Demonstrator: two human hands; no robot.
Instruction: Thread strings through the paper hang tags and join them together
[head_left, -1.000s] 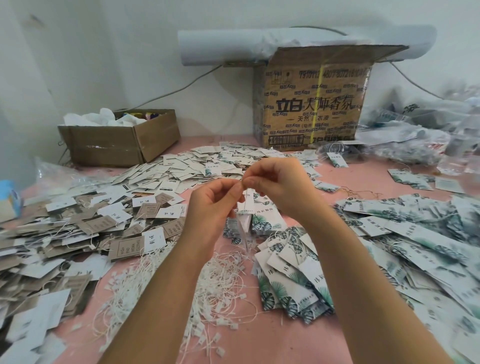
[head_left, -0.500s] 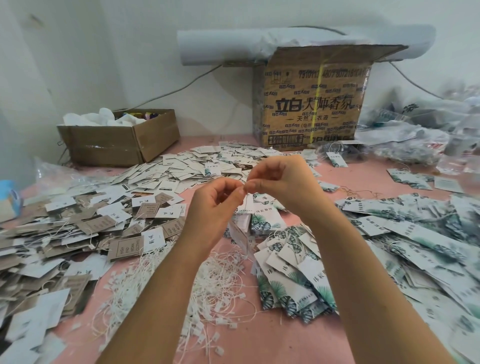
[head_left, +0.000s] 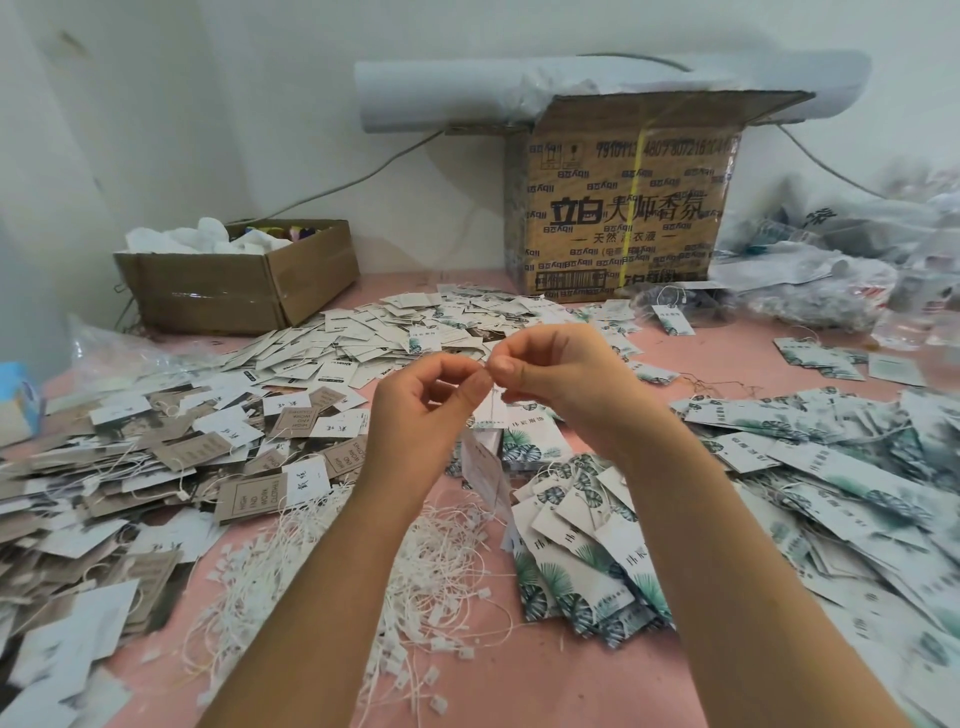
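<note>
My left hand (head_left: 426, 410) and my right hand (head_left: 566, 379) meet fingertip to fingertip above the pink table (head_left: 545, 691). Both pinch a thin white string (head_left: 491, 402) at the same spot. From that string hang paper tags (head_left: 485, 473), dangling between my wrists. Under my forearms lies a heap of loose white strings with plastic locks (head_left: 415, 587). A stack of leaf-printed tags (head_left: 576, 566) lies just right of the strings.
Brown and white tags (head_left: 182, 457) cover the left side, more leaf-printed tags (head_left: 841, 467) the right. A low open carton (head_left: 234, 286) stands back left, a tall printed carton (head_left: 623, 208) at the back wall, crumpled plastic bags (head_left: 831, 270) back right.
Both hands have stayed together on the string and lifted slightly. The hanging tags have swung a little beneath them.
</note>
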